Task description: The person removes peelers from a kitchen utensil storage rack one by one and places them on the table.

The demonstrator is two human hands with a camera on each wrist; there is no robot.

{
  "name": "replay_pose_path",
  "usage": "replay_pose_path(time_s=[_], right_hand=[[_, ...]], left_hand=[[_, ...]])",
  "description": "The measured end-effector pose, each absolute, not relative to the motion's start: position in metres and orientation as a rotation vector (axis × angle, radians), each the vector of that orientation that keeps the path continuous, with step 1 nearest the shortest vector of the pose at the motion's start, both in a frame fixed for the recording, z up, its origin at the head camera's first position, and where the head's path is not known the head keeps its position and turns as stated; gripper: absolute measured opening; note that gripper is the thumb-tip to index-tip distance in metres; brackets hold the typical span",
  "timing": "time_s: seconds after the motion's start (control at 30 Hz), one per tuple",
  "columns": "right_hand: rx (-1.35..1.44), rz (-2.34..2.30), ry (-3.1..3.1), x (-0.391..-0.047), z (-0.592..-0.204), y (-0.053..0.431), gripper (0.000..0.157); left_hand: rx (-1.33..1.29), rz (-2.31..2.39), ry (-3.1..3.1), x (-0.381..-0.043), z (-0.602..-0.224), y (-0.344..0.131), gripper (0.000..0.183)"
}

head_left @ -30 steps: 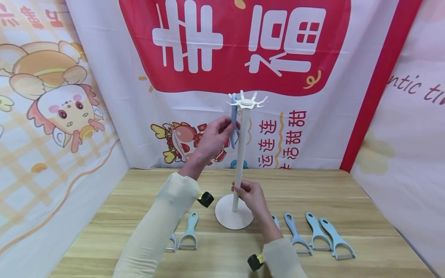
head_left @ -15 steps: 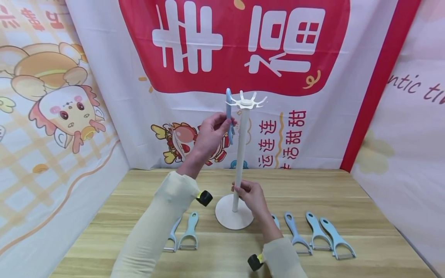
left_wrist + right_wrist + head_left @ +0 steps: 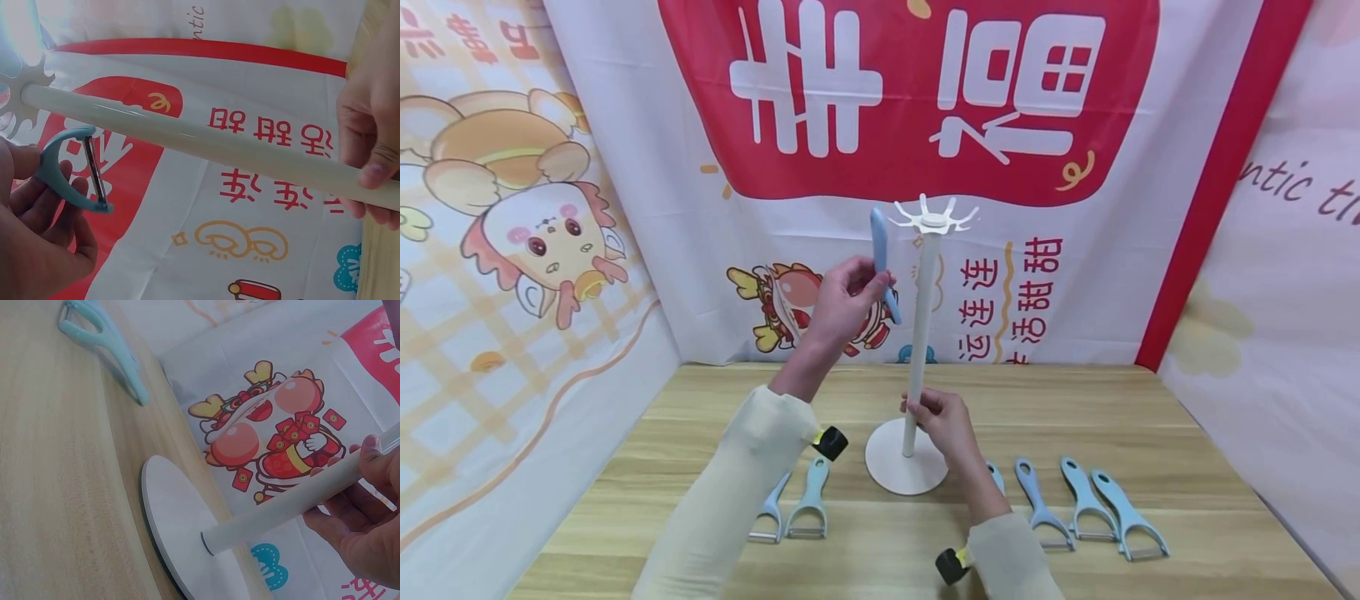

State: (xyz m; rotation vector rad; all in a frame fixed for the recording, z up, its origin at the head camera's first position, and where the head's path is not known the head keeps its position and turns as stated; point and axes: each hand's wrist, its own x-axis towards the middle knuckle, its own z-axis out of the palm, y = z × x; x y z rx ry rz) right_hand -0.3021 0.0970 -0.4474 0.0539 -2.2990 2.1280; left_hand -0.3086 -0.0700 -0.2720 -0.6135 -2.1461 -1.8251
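My left hand pinches a blue Y-shaped peeler in the air, handle up, left of the stand's hooks. In the left wrist view the peeler's fork and metal blade point toward the white pole, with a gap between. The white stand is upright on the table, with a round base and a ring of hooks on top. Low on the pole, my right hand grips it between thumb and fingers, as the right wrist view also shows.
Several blue peelers lie on the wooden table to the right, one partly behind my right forearm. Two more peelers lie on the left, near my left sleeve. A printed cloth hangs behind the table.
The peeler in my left hand was at a left hook of the stand; it has moved up, then left and away from the hooks. My right hand stays on the pole.
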Motion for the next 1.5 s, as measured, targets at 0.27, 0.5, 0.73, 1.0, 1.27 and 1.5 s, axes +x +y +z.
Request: replay_pose_path(time_s=[0.27,0.5,0.73,1.0,1.27,1.5], right_hand=[[0.052,2.12,-2.306,-0.301,-0.446,0.097,0.021],[0.05,2.114,-2.313,-0.3,-0.447,0.097,0.021],[0.049,2.114,-2.312,-0.301,-0.448,0.096,0.02],[0.053,2.085,-2.328,-0.301,-0.447,0.097,0.02],[0.053,2.082,-2.347,-0.299,-0.447,0.098,0.021],[0.063,2.081,-2.342,-0.3,-0.448,0.098,0.021]], left_hand=[[-0.556,-1.772,-2.225,-0.307,-0.284,-0.081,0.029],[-0.608,-1.728,-2.253,-0.306,-0.293,-0.086,0.026],[-0.545,-1.686,-2.334,-0.3,-0.304,-0.093,0.029],[-0.496,-1.702,-2.368,-0.296,-0.316,-0.103,0.027],[-0.475,-1.692,-2.412,-0.291,-0.328,-0.114,0.026],[-0.467,-1.647,-2.433,-0.286,-0.336,-0.125,0.023]])
